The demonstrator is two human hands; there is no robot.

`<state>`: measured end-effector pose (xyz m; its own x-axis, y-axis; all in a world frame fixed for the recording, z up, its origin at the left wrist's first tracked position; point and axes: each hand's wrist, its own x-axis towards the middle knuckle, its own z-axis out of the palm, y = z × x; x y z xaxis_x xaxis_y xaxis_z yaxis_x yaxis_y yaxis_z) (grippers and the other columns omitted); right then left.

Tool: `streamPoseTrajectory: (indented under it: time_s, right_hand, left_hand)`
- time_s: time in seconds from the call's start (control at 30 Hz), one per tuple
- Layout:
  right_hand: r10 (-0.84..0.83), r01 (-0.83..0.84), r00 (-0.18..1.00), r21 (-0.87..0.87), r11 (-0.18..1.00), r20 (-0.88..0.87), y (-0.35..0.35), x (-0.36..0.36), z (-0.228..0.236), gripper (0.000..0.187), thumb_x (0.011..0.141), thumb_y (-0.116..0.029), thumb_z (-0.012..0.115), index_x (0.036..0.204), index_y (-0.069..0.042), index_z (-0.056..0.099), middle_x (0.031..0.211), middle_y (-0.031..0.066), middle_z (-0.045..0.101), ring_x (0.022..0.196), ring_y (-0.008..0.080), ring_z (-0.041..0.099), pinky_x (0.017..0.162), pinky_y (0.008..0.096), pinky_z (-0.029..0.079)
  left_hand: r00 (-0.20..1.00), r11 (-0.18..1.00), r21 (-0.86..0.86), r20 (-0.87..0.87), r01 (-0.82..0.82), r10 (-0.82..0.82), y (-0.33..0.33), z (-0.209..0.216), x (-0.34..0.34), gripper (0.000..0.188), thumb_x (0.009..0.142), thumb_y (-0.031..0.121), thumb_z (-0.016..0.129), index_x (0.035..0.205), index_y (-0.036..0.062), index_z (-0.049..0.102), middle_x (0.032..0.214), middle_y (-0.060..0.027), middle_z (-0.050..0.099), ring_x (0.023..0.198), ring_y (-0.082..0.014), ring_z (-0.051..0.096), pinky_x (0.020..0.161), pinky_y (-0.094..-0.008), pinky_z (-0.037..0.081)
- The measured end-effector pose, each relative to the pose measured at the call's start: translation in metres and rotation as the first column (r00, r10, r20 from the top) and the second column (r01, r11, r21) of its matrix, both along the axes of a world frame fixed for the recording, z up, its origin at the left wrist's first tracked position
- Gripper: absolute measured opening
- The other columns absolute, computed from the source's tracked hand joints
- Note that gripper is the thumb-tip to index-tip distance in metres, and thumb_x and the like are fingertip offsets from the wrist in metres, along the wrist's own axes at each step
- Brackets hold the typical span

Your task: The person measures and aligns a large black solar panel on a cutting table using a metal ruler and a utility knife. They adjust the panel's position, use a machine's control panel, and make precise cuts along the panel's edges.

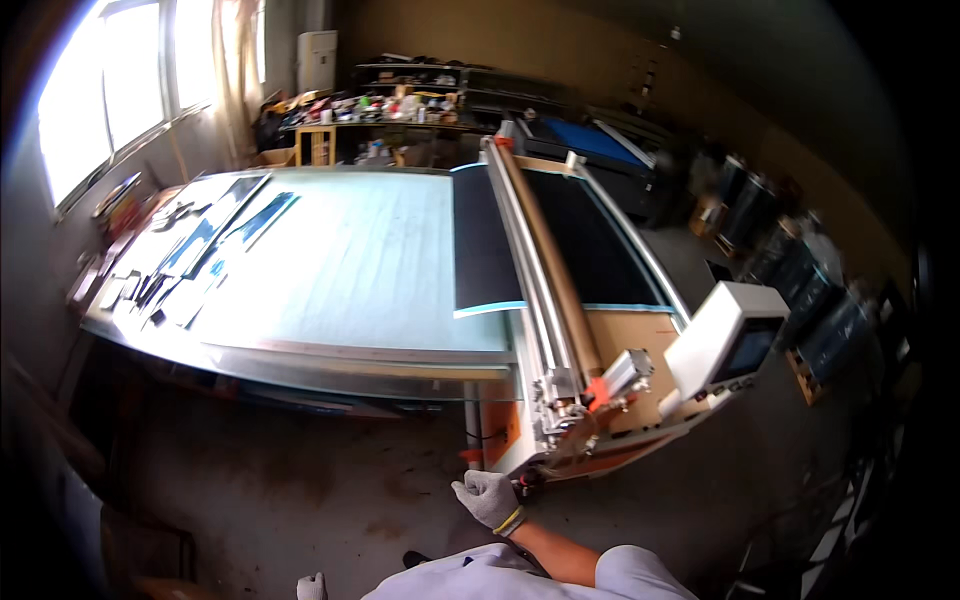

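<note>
My right hand (487,498), in a grey knitted glove with a yellow cuff edge, is held in front of the machine's near lower corner. Its fingers are curled in, and nothing shows between them. Only a small gloved part of my left hand (312,587) comes in at the bottom edge, too little to read its fingers. Nearest to the right hand is a roller machine (525,265) with long metal bars and a brown roller (550,250). Under the bars lies a black sheet (483,245) with light blue edges, spreading out on both sides.
A long pale table (330,270) extends left of the machine, with dark strips (215,235) and scraps at its far end. A white control box (725,335) with a screen stands on the right. Cluttered shelves (410,80) line the back. Dark wrapped rolls (835,330) stand at the right.
</note>
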<state>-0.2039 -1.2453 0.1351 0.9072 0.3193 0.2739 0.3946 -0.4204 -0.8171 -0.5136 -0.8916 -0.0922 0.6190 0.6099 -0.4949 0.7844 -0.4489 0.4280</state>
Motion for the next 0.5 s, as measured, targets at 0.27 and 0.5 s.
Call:
streamPoseTrajectory:
  time_s: [0.27, 0.5]
  right_hand:
    - [0.138, -0.15, 0.986, -0.128, 0.98, -0.097, 0.1, 0.068, -0.01, 0.038, 0.086, -0.027, 0.075, 0.067, -0.002, 0.055, 0.059, 0.0168, 0.05, 0.05, 0.0302, 0.052, 0.05, 0.038, 0.04]
    - [0.178, -0.197, 0.978, -0.193, 0.961, -0.109, 0.205, 0.169, -0.081, 0.025, 0.087, -0.03, 0.07, 0.083, -0.006, 0.064, 0.085, 0.0169, 0.065, 0.083, 0.0357, 0.065, 0.073, 0.0446, 0.052]
  left_hand:
    - [0.996, 0.993, -0.096, -0.052, -0.071, 0.066, 0.014, -0.077, -0.067, 0.022, 0.091, 0.023, 0.057, 0.103, 0.0067, 0.065, 0.102, -0.0265, 0.066, 0.096, -0.0455, 0.061, 0.083, -0.0539, 0.05]
    - [0.772, 0.732, -0.346, 0.034, -0.586, 0.634, 0.077, -0.081, -0.045, 0.022, 0.092, 0.019, 0.06, 0.099, -0.0007, 0.064, 0.086, -0.0183, 0.065, 0.07, -0.0305, 0.061, 0.062, -0.0438, 0.051]
